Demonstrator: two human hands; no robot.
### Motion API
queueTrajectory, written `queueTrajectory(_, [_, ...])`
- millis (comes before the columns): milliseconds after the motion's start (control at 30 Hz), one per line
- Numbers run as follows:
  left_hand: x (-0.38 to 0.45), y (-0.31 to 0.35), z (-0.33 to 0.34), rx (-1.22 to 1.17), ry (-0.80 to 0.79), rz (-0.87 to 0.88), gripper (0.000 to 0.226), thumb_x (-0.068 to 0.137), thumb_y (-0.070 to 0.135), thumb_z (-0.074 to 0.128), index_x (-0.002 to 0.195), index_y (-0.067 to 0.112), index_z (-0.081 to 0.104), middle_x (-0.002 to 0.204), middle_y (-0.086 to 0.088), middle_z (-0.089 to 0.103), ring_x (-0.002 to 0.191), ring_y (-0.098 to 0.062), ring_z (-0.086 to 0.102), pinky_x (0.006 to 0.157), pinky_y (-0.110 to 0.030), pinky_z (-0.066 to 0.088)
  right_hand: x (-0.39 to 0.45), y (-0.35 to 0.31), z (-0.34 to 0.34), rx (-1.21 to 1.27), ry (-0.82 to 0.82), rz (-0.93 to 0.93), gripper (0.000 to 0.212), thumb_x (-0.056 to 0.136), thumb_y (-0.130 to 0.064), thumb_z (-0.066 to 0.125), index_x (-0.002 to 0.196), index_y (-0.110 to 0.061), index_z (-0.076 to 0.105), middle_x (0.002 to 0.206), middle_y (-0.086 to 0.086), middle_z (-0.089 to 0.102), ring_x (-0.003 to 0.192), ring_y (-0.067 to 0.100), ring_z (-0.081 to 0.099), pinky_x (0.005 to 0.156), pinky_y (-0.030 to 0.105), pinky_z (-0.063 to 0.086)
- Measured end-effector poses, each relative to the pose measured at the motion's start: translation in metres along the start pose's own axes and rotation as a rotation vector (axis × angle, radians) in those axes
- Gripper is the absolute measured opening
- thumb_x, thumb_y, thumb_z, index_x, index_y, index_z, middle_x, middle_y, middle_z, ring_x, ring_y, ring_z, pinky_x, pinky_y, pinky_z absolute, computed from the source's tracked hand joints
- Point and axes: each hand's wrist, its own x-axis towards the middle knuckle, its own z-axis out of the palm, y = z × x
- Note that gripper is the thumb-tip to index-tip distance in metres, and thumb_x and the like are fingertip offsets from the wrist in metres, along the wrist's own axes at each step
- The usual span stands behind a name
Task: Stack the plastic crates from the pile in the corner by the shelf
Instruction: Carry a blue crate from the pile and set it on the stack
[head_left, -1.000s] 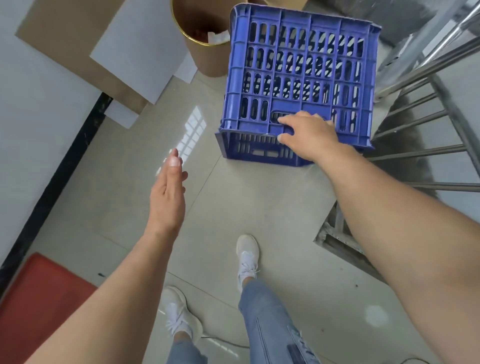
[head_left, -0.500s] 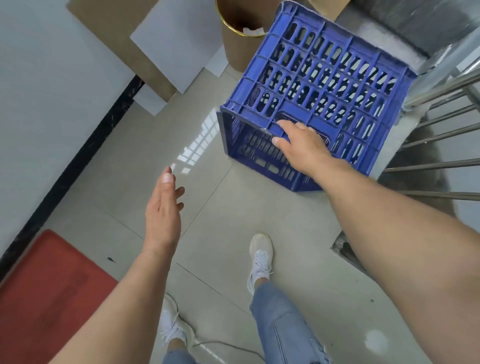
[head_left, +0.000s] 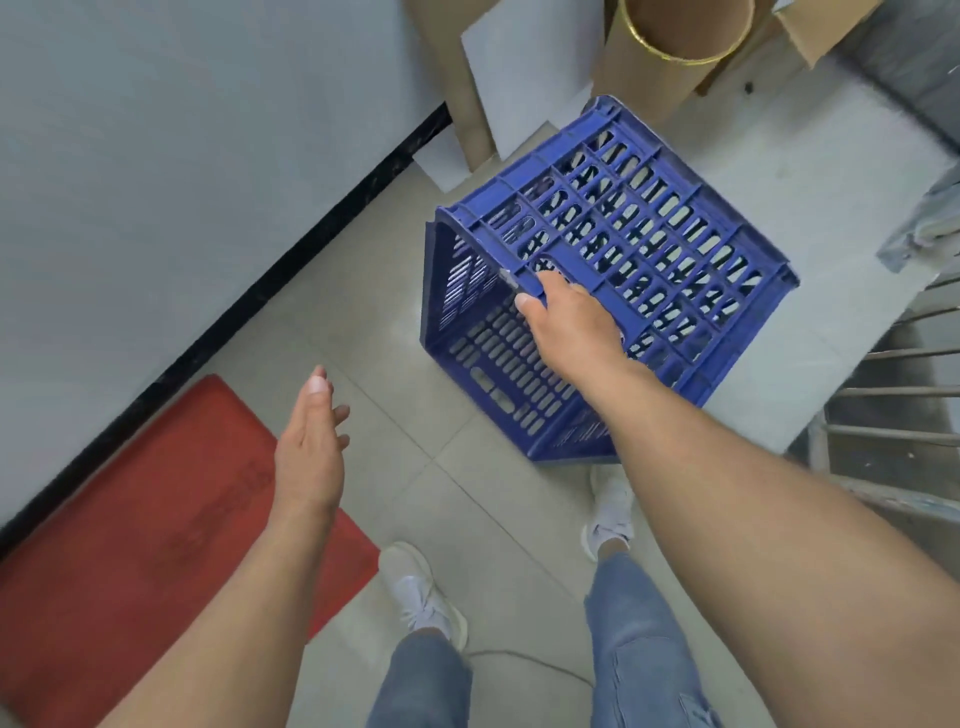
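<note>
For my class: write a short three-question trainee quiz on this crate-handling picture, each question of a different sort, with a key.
1. True or false: the left hand grips the blue crate.
2. Which hand holds the crate's rim? A) left B) right C) both
3. Fill in: the mat on the floor beside the wall is ____.

Key
1. False: it is open and apart from the crate.
2. B: the right hand curls over the rim, and the crate is tipped with its opening towards the person.
3. Red.
</note>
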Motion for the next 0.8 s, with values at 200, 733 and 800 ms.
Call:
queueTrajectory(200, [0.023,-0.054,-0.076,-0.013,0.067,-0.072,0.063,0.087,0.06,0.029,0.139,0.029,0.042,0.138,0.004,0.05,0.116,-0.015,0.055,0.104,-0.045,0.041,-0.012,-0.07,0.061,0.046,0.003,-0.051,0.051,0.101,-0.044,0.03,0.142,-0.014,0.036,0.136,0.013,0.051,0.117,0.036,0.05,0.09,0.043,0.042])
queueTrajectory(733, [0.137,-0.172,-0.028,0.051,0.093,-0.401,0.051,0.098,0.038,0.025,0.142,0.015,0.035,0.147,-0.009,0.04,0.131,-0.029,0.041,0.111,-0.046,0.029,0.1,-0.016,0.014,-0.239,0.374,0.015,0.039,0.1,-0.039,0.027,0.114,-0.011,0.052,0.118,0.021,0.058,0.105,0.039,0.053,0.074,0.038,0.032])
queueTrajectory(800, [0.15,-0.187,-0.011,0.013,0.077,-0.502,0.05,0.098,0.037,0.024,0.138,0.011,0.039,0.128,-0.014,0.051,0.114,-0.03,0.051,0.104,-0.043,0.035,0.111,0.002,0.011,-0.225,0.399,0.036,0.039,0.1,-0.04,0.028,0.113,-0.011,0.052,0.117,0.022,0.059,0.105,0.04,0.053,0.074,0.038,0.032])
